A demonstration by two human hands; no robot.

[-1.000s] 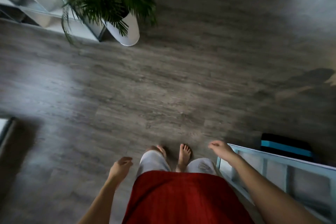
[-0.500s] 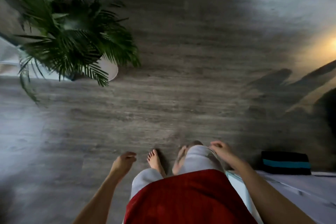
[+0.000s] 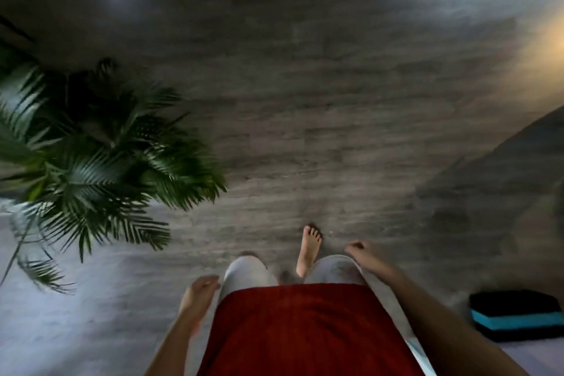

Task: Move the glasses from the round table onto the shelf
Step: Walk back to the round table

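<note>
Hands empty, your left hand [image 3: 200, 291] & right hand [image 3: 364, 256] loosely curled at hips, bare foot [image 3: 309, 246] on wood floor [image 3: 305, 101], palm [image 3: 91, 156] at left, blurred.

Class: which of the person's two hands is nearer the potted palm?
The left hand, beside the left thigh on the palm side; the right hand hangs on the far side.

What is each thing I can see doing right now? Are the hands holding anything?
left hand: empty, fingers loosely curled, hanging by the leg
right hand: empty, loosely curled, beside the leg
bare foot: stepping forward on the wood floor
palm plant: upright, blurred
black and blue mat: lying flat on the floor
glasses: none in view
</note>
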